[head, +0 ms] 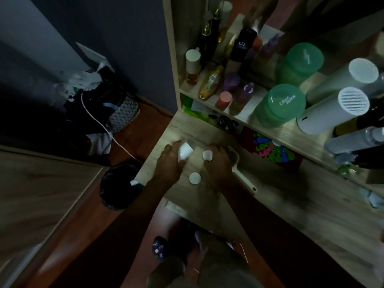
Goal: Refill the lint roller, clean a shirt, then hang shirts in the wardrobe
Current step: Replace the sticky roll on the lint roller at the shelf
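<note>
Grips the refill roll (185,151) in the left hand (169,161) above the desk (207,129); pinches a white cap (207,155) in the right hand (219,165), over the roller handle (246,180); could brush the loose cap (195,177) off the edge with a wrist

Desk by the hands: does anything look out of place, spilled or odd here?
Only loose parts: one white cap lies alone on the desk between the wrists, a second cap sits at the fingers of the right hand, and the left hand grips a white roll. Nothing looks spilled.
</note>
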